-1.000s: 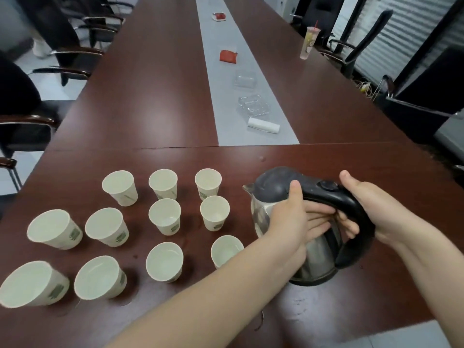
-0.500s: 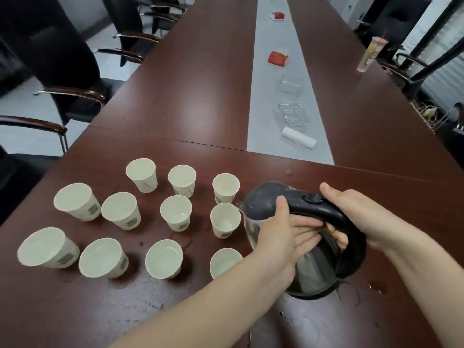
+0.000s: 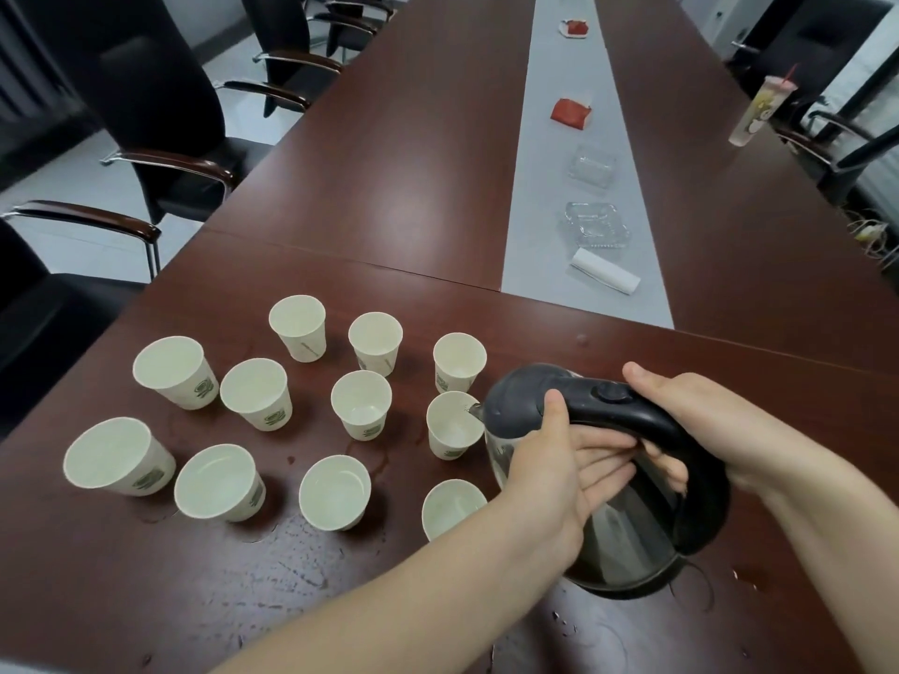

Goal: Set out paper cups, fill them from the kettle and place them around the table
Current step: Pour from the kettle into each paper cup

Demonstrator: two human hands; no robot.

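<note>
The right hand (image 3: 695, 420) grips the black handle of the kettle (image 3: 627, 542), fingers curled beneath, its spout tilted over a paper cup (image 3: 450, 430) on the table (image 3: 438, 187), while the left hand (image 3: 559, 462) braces it, thumb on the lid, straight fingers flat against the steel side.

From where I stand, the left hand (image 3: 559, 474) covers much of the kettle (image 3: 627, 547) wall, and its forearm hides the near side of the nearest cup (image 3: 450, 503). The fingers of the right hand (image 3: 691, 415) vanish under the handle (image 3: 647, 420). The green print (image 3: 204, 389) on the cup sides is too small to read, and the label on the far tumbler (image 3: 760, 109) is blurred.
</note>
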